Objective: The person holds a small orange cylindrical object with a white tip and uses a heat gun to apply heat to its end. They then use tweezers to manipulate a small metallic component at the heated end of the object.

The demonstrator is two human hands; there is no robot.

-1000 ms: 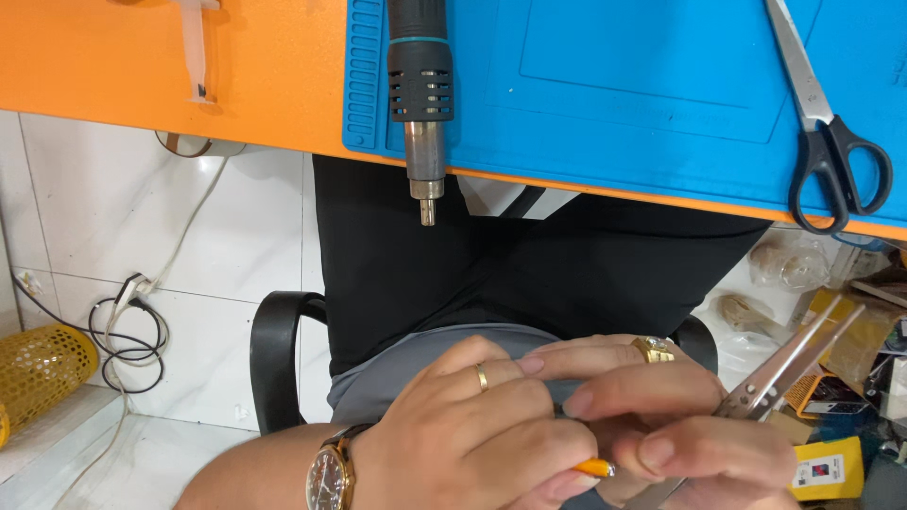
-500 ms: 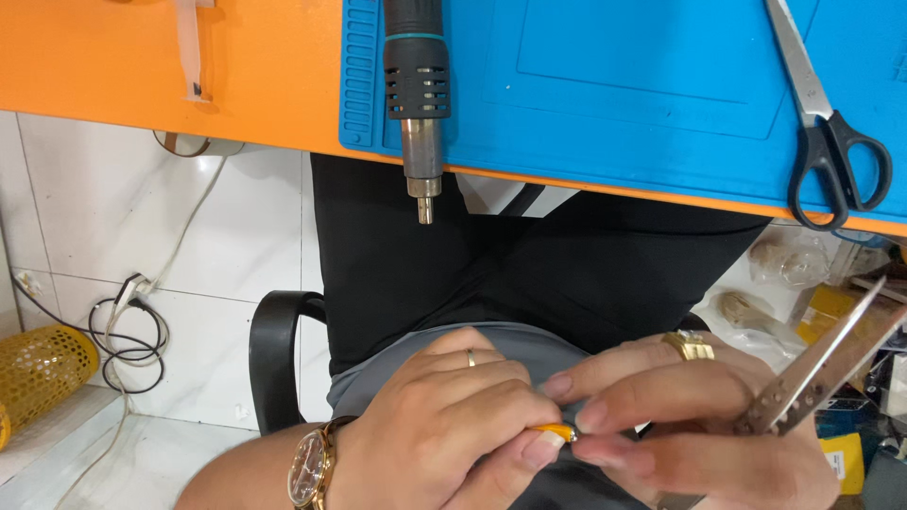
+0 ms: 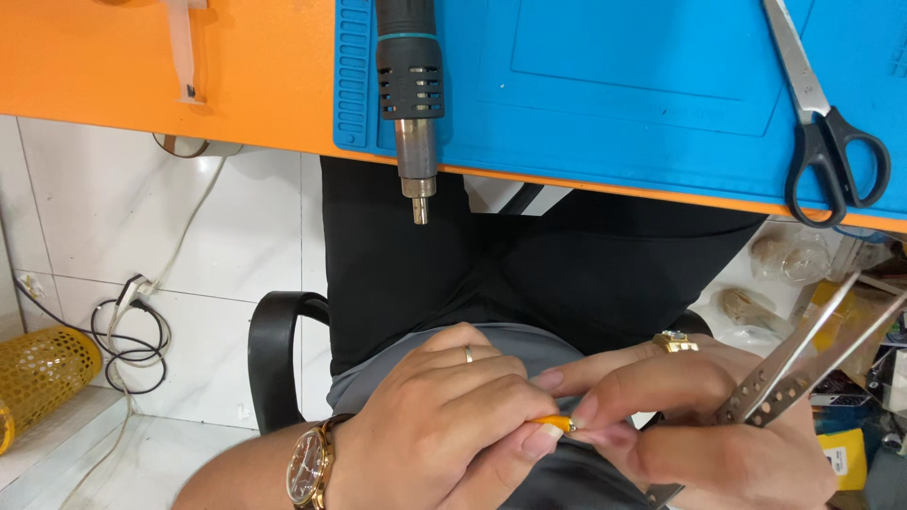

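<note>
Both hands sit low in the picture, over the person's lap. The left hand [image 3: 444,416] is at about 7 o'clock, curled tight, with a thin ring on one finger and a round wristwatch [image 3: 307,465] on the wrist. Its thumb and first finger pinch one end of a small orange piece [image 3: 556,424]. The right hand [image 3: 699,425] is at about 5 o'clock, and its fingertips pinch the other end of the same orange piece, so the two hands touch there. Only a little bit of the orange piece shows between the fingers, near 6 o'clock, so I cannot tell what it is. The right hand also holds shiny metal tweezers [image 3: 803,364] with small holes, which stick out toward 2 o'clock. A big gold ring [image 3: 675,341] sits on that hand. Up at 12 o'clock, a black and grey hot air tool [image 3: 409,90] lies on a blue mat [image 3: 642,66], and its metal tip hangs over the edge of the orange table [image 3: 170,66]. Scissors [image 3: 822,123] with black handles lie on the mat at 2 o'clock. A black chair arm [image 3: 274,349] is at 8 o'clock. A yellow basket [image 3: 38,378] and some wires [image 3: 128,326] lie on the white floor at 9 o'clock.
</note>
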